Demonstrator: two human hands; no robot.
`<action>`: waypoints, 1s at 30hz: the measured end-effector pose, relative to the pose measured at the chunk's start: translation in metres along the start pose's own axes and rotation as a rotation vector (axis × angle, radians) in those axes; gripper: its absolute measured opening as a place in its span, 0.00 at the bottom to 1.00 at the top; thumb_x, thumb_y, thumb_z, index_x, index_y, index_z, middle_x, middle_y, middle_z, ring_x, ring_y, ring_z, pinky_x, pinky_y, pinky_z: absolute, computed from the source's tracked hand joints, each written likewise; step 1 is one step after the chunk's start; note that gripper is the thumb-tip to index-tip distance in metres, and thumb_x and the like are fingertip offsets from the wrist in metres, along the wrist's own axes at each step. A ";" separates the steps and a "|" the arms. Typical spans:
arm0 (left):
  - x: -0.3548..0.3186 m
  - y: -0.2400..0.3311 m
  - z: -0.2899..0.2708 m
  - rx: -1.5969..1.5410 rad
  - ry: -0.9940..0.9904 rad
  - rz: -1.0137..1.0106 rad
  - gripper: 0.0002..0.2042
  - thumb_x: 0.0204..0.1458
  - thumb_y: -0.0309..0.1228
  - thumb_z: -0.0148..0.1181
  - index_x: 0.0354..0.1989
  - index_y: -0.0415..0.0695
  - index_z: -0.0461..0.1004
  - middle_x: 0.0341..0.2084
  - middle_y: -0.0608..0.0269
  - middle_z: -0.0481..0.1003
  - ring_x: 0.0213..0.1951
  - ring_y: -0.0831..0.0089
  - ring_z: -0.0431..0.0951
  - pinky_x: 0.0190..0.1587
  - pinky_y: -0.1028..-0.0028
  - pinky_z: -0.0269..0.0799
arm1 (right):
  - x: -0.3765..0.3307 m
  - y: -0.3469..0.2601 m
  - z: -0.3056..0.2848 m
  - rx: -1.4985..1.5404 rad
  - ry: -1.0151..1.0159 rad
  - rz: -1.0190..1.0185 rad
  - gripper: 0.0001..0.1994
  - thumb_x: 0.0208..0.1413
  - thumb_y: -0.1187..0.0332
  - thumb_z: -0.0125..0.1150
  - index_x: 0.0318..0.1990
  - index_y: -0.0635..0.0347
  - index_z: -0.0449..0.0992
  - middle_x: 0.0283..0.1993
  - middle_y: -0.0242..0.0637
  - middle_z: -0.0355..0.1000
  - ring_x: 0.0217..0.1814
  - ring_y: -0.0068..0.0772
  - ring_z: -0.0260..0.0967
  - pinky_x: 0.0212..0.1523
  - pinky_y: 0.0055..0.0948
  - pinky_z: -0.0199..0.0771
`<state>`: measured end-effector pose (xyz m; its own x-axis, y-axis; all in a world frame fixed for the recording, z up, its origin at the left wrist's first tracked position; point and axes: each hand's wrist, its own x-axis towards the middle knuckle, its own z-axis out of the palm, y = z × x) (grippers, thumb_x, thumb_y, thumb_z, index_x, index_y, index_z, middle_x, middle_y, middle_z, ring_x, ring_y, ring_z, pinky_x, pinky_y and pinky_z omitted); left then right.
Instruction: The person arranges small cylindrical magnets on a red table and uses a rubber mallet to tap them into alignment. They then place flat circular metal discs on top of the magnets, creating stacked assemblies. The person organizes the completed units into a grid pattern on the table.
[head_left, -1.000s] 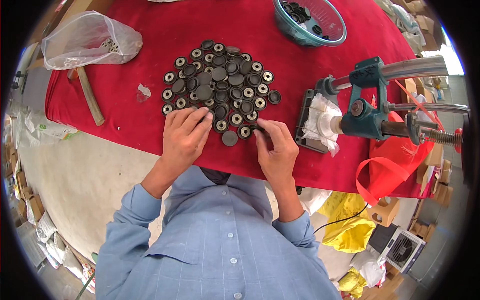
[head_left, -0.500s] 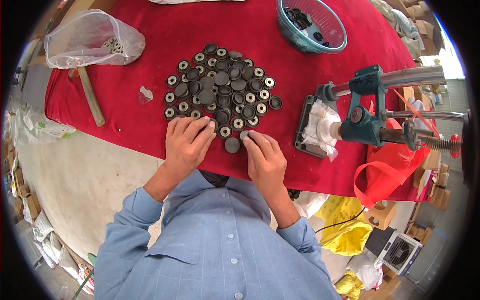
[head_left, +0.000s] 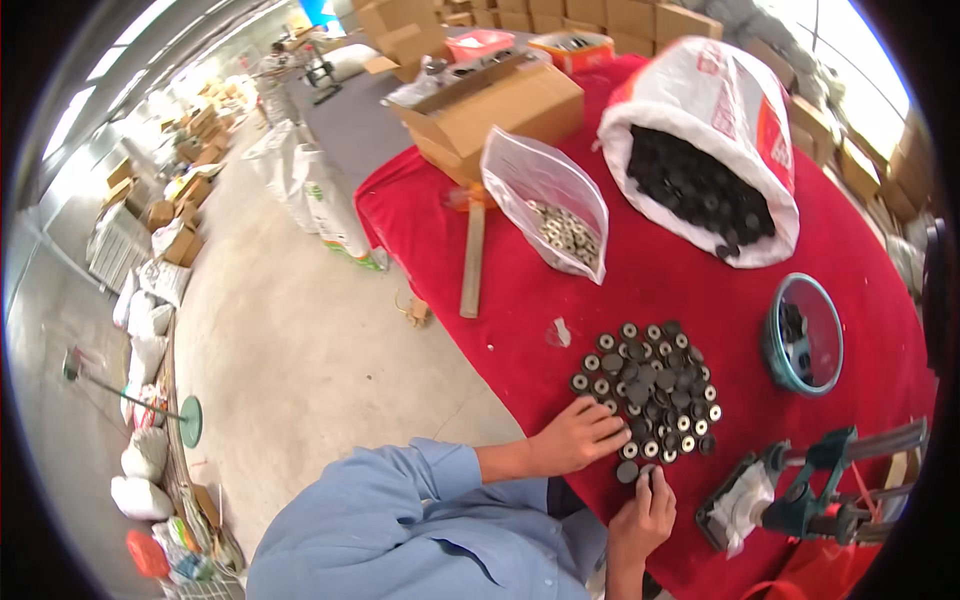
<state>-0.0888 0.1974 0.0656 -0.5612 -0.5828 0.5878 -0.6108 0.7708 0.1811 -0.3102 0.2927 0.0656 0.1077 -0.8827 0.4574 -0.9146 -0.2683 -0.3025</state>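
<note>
Heaped on the red cloth are several small black wheels with metal bearings (head_left: 630, 450) in their centres, mixed with plain dark round caps (head_left: 638, 393). My left hand (head_left: 578, 437) lies at the pile's near left edge, its fingers bent and close together; what is under the fingertips is hidden. Just below the pile, my right hand (head_left: 645, 512) pinches a small round cap (head_left: 649, 469) between thumb and fingers, partly covered by them. A single dark cap (head_left: 627, 471) lies flat between the two hands.
A press (head_left: 815, 480) with a plastic-wrapped base stands at the right. Beyond the pile are a teal basin (head_left: 778, 355), a white sack (head_left: 700, 95) of black parts, a clear bag (head_left: 515, 185) of metal bearings, a hammer (head_left: 472, 270) and a cardboard box (head_left: 520, 105).
The view has swung to the left and up, bringing the sack, cardboard box and wider room into sight. Both hands stay by the near edge of the pile.
</note>
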 end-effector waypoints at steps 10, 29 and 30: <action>-0.007 0.006 0.010 0.054 -0.037 0.010 0.21 0.52 0.30 0.66 0.57 0.47 0.83 0.54 0.64 0.79 0.54 0.65 0.76 0.59 0.57 0.70 | -0.011 0.005 0.000 -0.009 0.006 -0.030 0.20 0.52 0.80 0.57 0.53 0.68 0.82 0.63 0.54 0.77 0.60 0.61 0.76 0.58 0.53 0.76; -0.002 0.016 0.000 -0.002 -0.051 -0.145 0.22 0.57 0.31 0.69 0.62 0.45 0.81 0.52 0.63 0.79 0.53 0.63 0.76 0.58 0.59 0.68 | -0.005 0.000 -0.009 0.137 -0.013 0.051 0.23 0.52 0.83 0.58 0.57 0.63 0.81 0.64 0.53 0.75 0.62 0.59 0.74 0.57 0.52 0.71; 0.003 0.015 -0.001 -0.029 -0.042 -0.175 0.21 0.58 0.32 0.69 0.61 0.45 0.81 0.51 0.63 0.78 0.53 0.63 0.76 0.58 0.59 0.67 | -0.006 -0.001 -0.009 0.145 -0.017 0.058 0.23 0.52 0.83 0.58 0.57 0.63 0.81 0.64 0.53 0.75 0.62 0.59 0.74 0.57 0.52 0.71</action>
<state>-0.0996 0.2075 0.0707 -0.4707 -0.7185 0.5120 -0.6850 0.6634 0.3012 -0.3137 0.3015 0.0706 0.0643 -0.9042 0.4222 -0.8538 -0.2689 -0.4459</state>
